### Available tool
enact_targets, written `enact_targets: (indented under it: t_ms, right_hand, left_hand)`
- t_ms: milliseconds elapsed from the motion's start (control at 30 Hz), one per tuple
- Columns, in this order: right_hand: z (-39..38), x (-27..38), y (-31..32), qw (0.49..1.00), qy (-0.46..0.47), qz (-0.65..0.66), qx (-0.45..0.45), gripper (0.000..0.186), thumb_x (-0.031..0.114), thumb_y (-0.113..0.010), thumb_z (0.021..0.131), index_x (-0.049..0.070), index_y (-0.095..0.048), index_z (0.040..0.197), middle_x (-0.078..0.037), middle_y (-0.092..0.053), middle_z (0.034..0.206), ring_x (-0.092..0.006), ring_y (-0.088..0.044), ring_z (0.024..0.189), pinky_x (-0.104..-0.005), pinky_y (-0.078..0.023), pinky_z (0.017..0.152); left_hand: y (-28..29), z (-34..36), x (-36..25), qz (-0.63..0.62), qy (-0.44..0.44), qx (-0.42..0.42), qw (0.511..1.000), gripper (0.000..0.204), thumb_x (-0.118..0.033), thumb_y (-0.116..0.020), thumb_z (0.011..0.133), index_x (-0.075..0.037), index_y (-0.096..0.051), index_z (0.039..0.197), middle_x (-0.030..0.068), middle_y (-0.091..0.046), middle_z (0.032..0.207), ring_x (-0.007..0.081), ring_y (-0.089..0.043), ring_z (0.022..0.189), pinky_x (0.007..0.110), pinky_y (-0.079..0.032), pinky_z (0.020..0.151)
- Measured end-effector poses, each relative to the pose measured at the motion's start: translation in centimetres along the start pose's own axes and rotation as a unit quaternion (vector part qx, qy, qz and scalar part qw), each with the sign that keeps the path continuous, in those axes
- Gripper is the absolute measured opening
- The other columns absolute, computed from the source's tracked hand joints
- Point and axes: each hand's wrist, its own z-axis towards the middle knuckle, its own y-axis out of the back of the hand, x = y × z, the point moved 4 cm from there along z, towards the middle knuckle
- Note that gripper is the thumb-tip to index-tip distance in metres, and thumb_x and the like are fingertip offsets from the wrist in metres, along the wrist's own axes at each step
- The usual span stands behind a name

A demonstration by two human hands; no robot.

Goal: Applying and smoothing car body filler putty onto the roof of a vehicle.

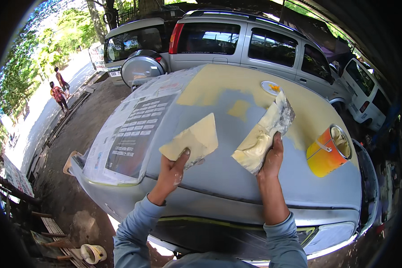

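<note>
My left hand [173, 169] grips a flat spreader [193, 140] coated in pale yellow filler, held over the grey car bonnet [236, 178]. My right hand [272, 156] holds a long mixing board [265, 131] loaded with a thick heap of the same cream filler. Both tools hover just above the bonnet, a short gap between them. Yellow filler patches [219, 82] cover the bonnet's far part. An orange tin [328, 152] of filler stands open on the bonnet to the right of my right hand.
Newspaper [129, 134] masks the windscreen at left. A small lid [270, 87] with an orange blob lies on the far bonnet. A silver car [236, 42] and a white one [366, 89] are parked beyond. Two people [58, 91] walk on the road. A white cup [93, 253] sits on the ground.
</note>
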Motion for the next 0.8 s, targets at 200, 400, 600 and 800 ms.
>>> enact_targets:
  t_ms: [200,400,600,800]
  right_hand:
    - [-2.4,-2.8,-0.3,0.999,0.016,0.021,0.020,0.043,0.031,-0.039,0.103,0.004,-0.041,0.136,-0.011,-0.055,0.124,-0.0243,-0.059,0.107,-0.0377,-0.051,0.092]
    - [-2.9,-3.1,-0.6,0.999,0.013,0.047,0.002,0.044,0.033,-0.037,0.102,0.004,-0.041,0.134,-0.011,-0.055,0.124,-0.0251,-0.059,0.109,-0.0384,-0.050,0.093]
    - [-2.7,-2.3,0.0,0.999,0.030,0.013,-0.035,0.039,0.030,-0.044,0.103,0.002,-0.046,0.129,-0.011,-0.058,0.119,-0.0215,-0.061,0.102,-0.0342,-0.052,0.087]
    - [-2.3,-1.4,0.1,0.996,0.064,-0.057,-0.011,0.038,0.029,-0.046,0.102,0.002,-0.046,0.129,-0.010,-0.059,0.117,-0.0200,-0.061,0.102,-0.0346,-0.051,0.088]
  left_hand:
    - [-3.2,-0.7,0.3,-0.102,-0.066,-0.080,0.989,0.040,-0.011,-0.047,0.101,-0.006,-0.039,0.139,0.0092,-0.052,0.133,0.0296,-0.053,0.123,0.054,-0.049,0.099]
    - [-6.6,-2.6,2.0,-0.169,-0.107,-0.105,0.974,0.035,-0.011,-0.051,0.100,-0.002,-0.046,0.134,0.0064,-0.055,0.128,0.0133,-0.053,0.115,0.031,-0.043,0.097]
    - [-6.6,-3.1,2.3,-0.048,-0.065,-0.115,0.990,0.028,-0.010,-0.054,0.099,0.001,-0.054,0.125,0.0039,-0.061,0.115,0.0090,-0.054,0.105,0.025,-0.042,0.092]
    - [-6.0,-2.3,1.1,0.062,-0.045,-0.078,0.994,0.026,-0.006,-0.055,0.098,0.004,-0.055,0.122,0.0057,-0.063,0.111,0.0093,-0.057,0.099,0.025,-0.045,0.087]
